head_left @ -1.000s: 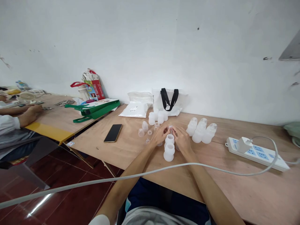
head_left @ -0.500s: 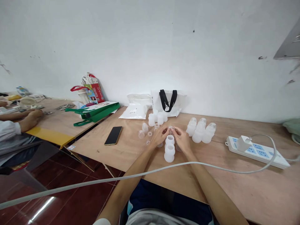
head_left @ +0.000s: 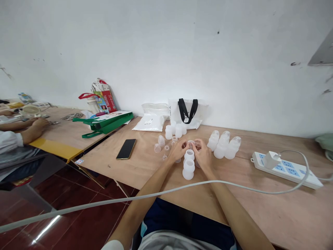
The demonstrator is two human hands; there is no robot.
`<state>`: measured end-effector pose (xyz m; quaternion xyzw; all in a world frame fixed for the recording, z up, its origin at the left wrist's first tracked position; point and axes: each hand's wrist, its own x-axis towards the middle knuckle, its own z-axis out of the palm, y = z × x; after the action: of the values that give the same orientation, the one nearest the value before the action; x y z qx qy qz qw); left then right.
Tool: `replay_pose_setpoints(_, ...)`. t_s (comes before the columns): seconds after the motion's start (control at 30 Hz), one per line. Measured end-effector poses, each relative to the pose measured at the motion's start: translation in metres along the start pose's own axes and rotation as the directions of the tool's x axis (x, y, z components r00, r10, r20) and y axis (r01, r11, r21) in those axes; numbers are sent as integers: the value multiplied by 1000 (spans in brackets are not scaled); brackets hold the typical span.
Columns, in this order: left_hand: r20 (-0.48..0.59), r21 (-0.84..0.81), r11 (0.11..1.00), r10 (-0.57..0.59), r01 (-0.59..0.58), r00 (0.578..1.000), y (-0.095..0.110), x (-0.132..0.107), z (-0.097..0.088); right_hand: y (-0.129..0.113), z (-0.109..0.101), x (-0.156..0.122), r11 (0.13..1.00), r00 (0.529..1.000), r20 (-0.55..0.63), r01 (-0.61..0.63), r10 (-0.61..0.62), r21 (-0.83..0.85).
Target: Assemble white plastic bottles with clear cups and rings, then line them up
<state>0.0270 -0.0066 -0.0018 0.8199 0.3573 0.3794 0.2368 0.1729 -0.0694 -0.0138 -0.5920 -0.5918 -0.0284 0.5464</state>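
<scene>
My left hand [head_left: 180, 150] and my right hand [head_left: 203, 152] meet over a row of milky white baby bottles. Their fingers are closed round a small clear round part [head_left: 191, 142], seemingly at the mouth of the farthest bottle of the row; fingers partly cover it. Nearer to me stand two open-topped bottles, a middle one [head_left: 189, 154] and a front one [head_left: 188, 172]. Left of my left hand lie clear dome caps [head_left: 161, 140] and clear nipples [head_left: 167, 148]. By my right wrist, a clear piece [head_left: 198, 164] is partly hidden.
Capped bottles [head_left: 223, 146] stand to the right, more white bottles [head_left: 178, 130] at the back. A phone [head_left: 126, 149] lies left, a power strip [head_left: 286, 168] right. Its cable [head_left: 156, 193] crosses before my forearms. Bags [head_left: 152, 119] lean by the wall. A co-worker's hand [head_left: 39, 126] is far left.
Both hands stay at the clear round part with only slight finger movement; the right fingers sit a little higher. The whole view has shifted slightly. The bottles stand as before.
</scene>
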Motion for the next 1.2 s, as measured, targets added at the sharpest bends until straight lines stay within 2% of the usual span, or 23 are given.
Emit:
replay_pose_setpoints(0.13, 10, -51, 998, -36, 36, 999, 0, 2, 1, -1, -1, -2, 992, 995, 6, 99, -99, -73)
replay_pose_setpoints(0.27, 11, -109, 994, -21, 22, 1000, 0, 2, 1, 1, -1, -2, 975, 977, -1, 213, -214, -66)
replay_pose_setpoints(0.53, 45, -82, 997, 17, -13, 999, -5, 2, 2, 4, 2, -1, 974, 975, 2, 224, -224, -32)
replay_pose_setpoints(0.87, 72, -59, 998, 29, -24, 997, -6, 0, 3, 18, -1, 0, 956, 953, 84, 291, -292, 23)
replay_pose_setpoints(0.93, 74, -60, 998, 35, -31, 997, -4, 0, 2, 16, -1, -1, 969, 967, 63, 246, -247, 19)
replay_pose_setpoints(1.07, 65, -45, 999, 31, -28, 997, 0, -1, -1, 8, 0, -1, 996, 1000, -11, 25, -25, 86)
replay_pose_setpoints(1.2, 75, 4, 1000, -5, 5, 997, 4, -2, -4, 6, 1, 2, 975, 995, 55, -91, 82, 205)
